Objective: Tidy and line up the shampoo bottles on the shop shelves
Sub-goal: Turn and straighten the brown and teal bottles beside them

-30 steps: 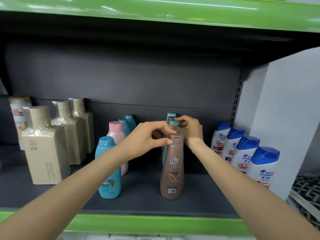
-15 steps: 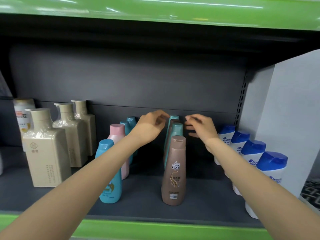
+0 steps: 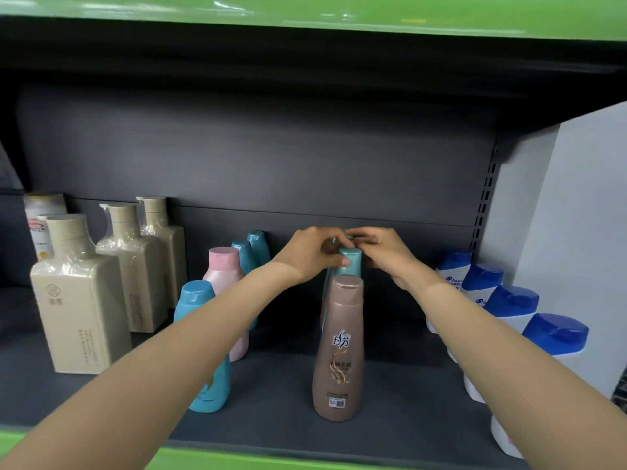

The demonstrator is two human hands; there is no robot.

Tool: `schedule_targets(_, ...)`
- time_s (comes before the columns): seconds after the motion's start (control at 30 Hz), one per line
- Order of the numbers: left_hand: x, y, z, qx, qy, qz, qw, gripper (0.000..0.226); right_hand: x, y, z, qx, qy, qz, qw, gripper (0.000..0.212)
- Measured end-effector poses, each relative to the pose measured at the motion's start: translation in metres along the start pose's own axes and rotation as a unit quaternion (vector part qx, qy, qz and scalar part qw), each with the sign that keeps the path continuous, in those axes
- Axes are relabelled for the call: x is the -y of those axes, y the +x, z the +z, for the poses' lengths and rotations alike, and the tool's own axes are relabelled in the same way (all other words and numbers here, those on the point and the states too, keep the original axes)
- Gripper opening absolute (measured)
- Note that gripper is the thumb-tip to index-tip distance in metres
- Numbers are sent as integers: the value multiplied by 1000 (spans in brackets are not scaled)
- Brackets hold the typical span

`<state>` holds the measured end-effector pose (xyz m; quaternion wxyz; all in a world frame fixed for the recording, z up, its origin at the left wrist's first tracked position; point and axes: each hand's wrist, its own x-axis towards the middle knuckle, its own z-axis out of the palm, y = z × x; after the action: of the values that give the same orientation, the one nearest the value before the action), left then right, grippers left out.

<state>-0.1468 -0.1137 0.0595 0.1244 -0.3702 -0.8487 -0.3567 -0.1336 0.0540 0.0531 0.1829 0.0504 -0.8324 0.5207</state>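
Both hands reach deep into the shelf (image 3: pixel 390 395), meeting at the cap of a teal bottle (image 3: pixel 351 262) standing directly behind the brown bottle (image 3: pixel 339 347). The left hand (image 3: pixel 310 254) curls its grip around the cap's near side, thumb pressed on the teal plastic; the right hand (image 3: pixel 383 254) closes in from the other side, though whether its fingers actually pinch the cap I cannot tell. The bottle looks like smooth, stiff plastic, probably full and fairly heavy, tall and easy to tip. Holding it lower, around the body beneath the grip, would likely steady it better. Just right of the grip stand the blue-capped bottles (image 3: pixel 512 300).
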Motion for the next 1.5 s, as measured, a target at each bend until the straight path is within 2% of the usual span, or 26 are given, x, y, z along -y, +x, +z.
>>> schedule_targets(0.17, 3, -4, -6, 13, -24, 11, 1000, 20, -1, -1, 5, -1, 54, 1, 999, 25)
schedule_targets(0.3, 4, -5, -8, 21, -38, 11, 999, 18, -4, 0, 5, -26, 45, -6, 999, 24)
schedule_targets(0.5, 4, -13, -8, 32, -113, -17, 993, 16, -10, -8, 2, -61, 54, -13, 997, 23)
schedule_targets(0.77, 5, -17, -1, 9, -95, -14, 995, 17, -5, -28, -16, -133, -17, -34, 990, 22)
schedule_targets(0.87, 6, -21, -1, 6, -130, -25, 991, 17, 6, -40, -26, -155, -48, -23, 986, 22)
schedule_targets(0.97, 0, -23, -1, -35, -128, -30, 991, 18, 18, -55, -34, -164, -58, -17, 985, 21)
schedule_targets(1.07, -15, -28, -5, -118, -113, -21, 986, 14, 31, -74, -41, -180, -58, -17, 982, 20)
schedule_targets(1.2, -43, -42, -11, -175, -41, 69, 981, 13, 48, -105, -48, -198, -54, -8, 979, 22)
schedule_targets(1.33, -72, -69, -8, -131, -19, 133, 982, 13, 63, -138, -48, -214, -58, 1, 975, 21)
schedule_targets(1.5, -94, -99, 3, -49, -38, 164, 984, 19, 78, -180, -45, -241, -36, 18, 970, 14)
